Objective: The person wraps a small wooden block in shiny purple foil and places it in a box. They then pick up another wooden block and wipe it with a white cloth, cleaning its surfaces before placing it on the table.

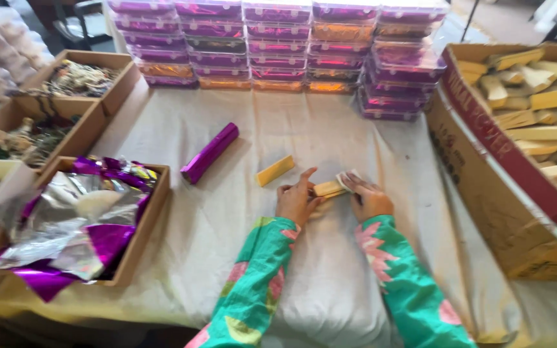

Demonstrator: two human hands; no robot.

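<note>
Two hands, one small wooden block

Both hands meet at mid-desk: the left hand (296,201) and right hand (369,200) pinch the ends of a pale wooden block (327,188), fingers half curled, steadying it flat on the cloth-covered desk (330,277). One loose block (274,170) and one purple foil-wrapped bar (209,153) lie just beyond. Foil sheets fill one box (138,248) on the left; bare blocks heap in one carton (485,148) on the right, within reach.

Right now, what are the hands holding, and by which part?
Both hands, left hand and right hand, hold a tan wooden stick, one at each end, against the cloth.
</note>
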